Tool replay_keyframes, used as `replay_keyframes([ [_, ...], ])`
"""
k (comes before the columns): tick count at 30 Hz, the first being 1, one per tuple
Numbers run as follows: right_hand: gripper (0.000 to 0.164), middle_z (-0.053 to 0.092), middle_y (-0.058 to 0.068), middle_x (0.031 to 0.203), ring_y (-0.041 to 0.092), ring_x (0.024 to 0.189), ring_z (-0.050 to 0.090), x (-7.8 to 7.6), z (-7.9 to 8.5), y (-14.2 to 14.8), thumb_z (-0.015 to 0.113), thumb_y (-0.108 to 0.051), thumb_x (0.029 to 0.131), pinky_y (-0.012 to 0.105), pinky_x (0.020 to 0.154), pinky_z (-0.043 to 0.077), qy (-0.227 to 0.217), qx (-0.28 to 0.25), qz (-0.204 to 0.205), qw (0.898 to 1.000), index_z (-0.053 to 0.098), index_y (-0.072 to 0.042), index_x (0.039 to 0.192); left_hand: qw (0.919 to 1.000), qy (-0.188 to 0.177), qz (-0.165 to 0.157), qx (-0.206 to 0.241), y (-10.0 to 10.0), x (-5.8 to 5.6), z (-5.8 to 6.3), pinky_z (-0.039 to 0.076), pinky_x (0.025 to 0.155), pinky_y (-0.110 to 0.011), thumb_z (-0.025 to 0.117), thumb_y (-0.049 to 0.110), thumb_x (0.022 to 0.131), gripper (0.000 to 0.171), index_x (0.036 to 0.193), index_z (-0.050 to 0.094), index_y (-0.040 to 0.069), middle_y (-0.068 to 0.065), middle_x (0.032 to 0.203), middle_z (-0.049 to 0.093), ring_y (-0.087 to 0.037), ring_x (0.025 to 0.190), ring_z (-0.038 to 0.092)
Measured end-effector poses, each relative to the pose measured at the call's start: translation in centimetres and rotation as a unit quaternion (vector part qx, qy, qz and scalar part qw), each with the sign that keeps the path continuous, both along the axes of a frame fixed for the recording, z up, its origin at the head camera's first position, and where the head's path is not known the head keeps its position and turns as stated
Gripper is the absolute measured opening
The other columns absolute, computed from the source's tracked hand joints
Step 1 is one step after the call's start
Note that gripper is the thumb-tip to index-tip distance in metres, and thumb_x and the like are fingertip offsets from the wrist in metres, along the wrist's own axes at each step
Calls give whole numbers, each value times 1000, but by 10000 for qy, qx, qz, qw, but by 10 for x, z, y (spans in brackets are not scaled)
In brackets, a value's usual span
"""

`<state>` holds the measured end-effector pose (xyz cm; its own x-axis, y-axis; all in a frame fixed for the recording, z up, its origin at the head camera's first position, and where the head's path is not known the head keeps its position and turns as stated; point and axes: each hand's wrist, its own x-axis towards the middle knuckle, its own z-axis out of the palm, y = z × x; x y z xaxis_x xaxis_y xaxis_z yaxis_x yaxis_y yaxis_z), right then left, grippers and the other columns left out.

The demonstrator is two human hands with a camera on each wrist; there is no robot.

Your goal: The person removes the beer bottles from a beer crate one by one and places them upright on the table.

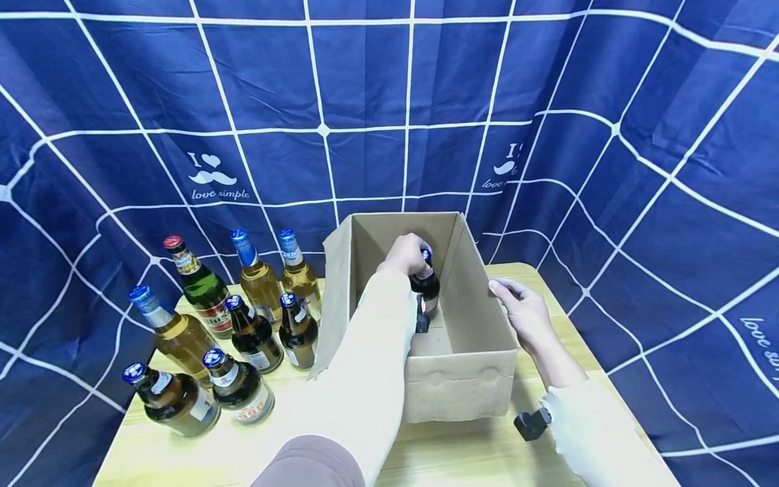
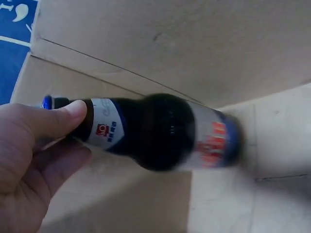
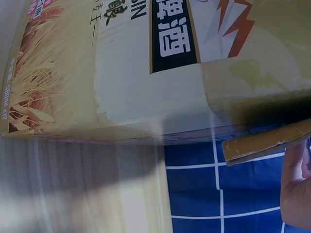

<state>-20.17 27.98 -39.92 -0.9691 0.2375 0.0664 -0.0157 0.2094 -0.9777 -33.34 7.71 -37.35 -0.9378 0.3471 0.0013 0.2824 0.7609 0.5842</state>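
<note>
Inside an open cardboard box point(image 1: 456, 385), my left hand point(image 1: 406, 253) grips a dark brown beer bottle point(image 1: 429, 291) by its neck. Up close in the left wrist view, thumb and fingers close round the neck of the bottle point(image 2: 160, 131), just under the blue cap. It has a white neck label, and its base is near the bottom of the box. My right hand point(image 1: 526, 314) holds the box's right rim. In the right wrist view only part of that hand point(image 3: 296, 189) shows, at a cardboard edge point(image 3: 267, 143); its other fingers are hidden.
Left of the box, several beer bottles stand on the wooden table point(image 1: 450, 460): brown ones with blue caps point(image 1: 243, 389), pale amber ones point(image 1: 262, 284) and a green one with a red cap point(image 1: 207, 291). A box flap point(image 1: 333, 297) leans out toward them. Blue gridded curtain point(image 1: 365, 162) surrounds the table.
</note>
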Motion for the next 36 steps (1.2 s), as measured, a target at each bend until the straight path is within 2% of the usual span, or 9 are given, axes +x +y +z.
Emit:
replay_keyframes([
  [6, 35, 63, -16, 82, 3, 83, 58, 0, 0, -2, 64, -27, 92, 18, 72, 48, -8, -19, -25, 10000, 64, 0, 114, 9976, 1, 619, -303, -5, 8, 26, 49, 67, -30, 76, 13, 76, 13, 85, 69, 8, -5, 87, 66, -18, 76, 58],
  [9, 35, 63, -16, 82, 4, 84, 57, 0, 0, -2, 64, -28, 92, 17, 73, 47, -24, 56, -29, 10000, 64, 0, 114, 9962, 110, 743, -433, -11, 9, 42, 49, 69, -29, 76, 14, 75, 13, 83, 67, 8, -6, 88, 65, -19, 78, 58],
  [12, 39, 63, -18, 82, 4, 86, 56, -1, -1, -2, 65, -31, 91, 16, 74, 46, -29, 192, -55, 9998, 64, 1, 115, 9968, 223, 635, -436, -19, 7, 61, 49, 74, -28, 78, 14, 75, 16, 85, 68, 7, -6, 90, 65, -19, 82, 59],
  [17, 42, 62, -19, 82, 5, 87, 55, -1, 1, 0, 66, -34, 91, 16, 75, 44, 17, 341, -112, 9994, 65, 1, 114, 9975, 606, 141, -346, -30, 8, 100, 49, 78, -24, 80, 21, 76, 24, 96, 74, 11, -2, 91, 69, -17, 88, 61],
  [19, 43, 62, -20, 83, 5, 87, 54, -2, 3, 0, 66, -34, 90, 16, 76, 44, 42, 376, -102, 9992, 64, 2, 115, 9969, 773, 45, -142, -35, 11, 117, 48, 79, -23, 81, 23, 76, 29, 102, 74, 11, -1, 93, 69, -15, 90, 60],
  [23, 42, 62, -20, 84, 4, 89, 54, -2, 4, 1, 66, -35, 90, 15, 77, 44, 53, 320, -71, 9994, 65, 0, 114, 9923, 1186, -41, 351, -51, 23, 144, 45, 71, -22, 78, 28, 79, 25, 95, 74, 10, 0, 83, 67, -14, 80, 56],
  [27, 33, 62, -21, 84, 3, 89, 54, -1, 2, 0, 66, -34, 91, 15, 77, 44, -31, 224, -49, 9997, 67, -7, 110, 9819, 1727, -116, 767, -69, 38, 163, 40, 61, -23, 75, 30, 82, 20, 89, 71, 11, 2, 71, 62, -12, 68, 52],
  [31, 30, 62, -20, 84, 3, 88, 55, 0, 0, -1, 66, -34, 91, 15, 76, 45, -28, 180, -12, 9998, 68, -9, 108, 9653, 2269, 51, 1294, -88, 57, 176, 43, 65, -20, 75, 28, 83, 22, 99, 72, 12, 3, 81, 69, -6, 72, 59],
  [36, 38, 62, -20, 84, 4, 89, 54, -1, -1, -1, 65, -34, 91, 15, 77, 44, 44, 218, 12, 9998, 66, -3, 111, 9285, 2655, 282, 2581, -117, 82, 187, 47, 71, -20, 77, 18, 81, 29, 108, 72, 9, -2, 96, 72, -3, 85, 65],
])
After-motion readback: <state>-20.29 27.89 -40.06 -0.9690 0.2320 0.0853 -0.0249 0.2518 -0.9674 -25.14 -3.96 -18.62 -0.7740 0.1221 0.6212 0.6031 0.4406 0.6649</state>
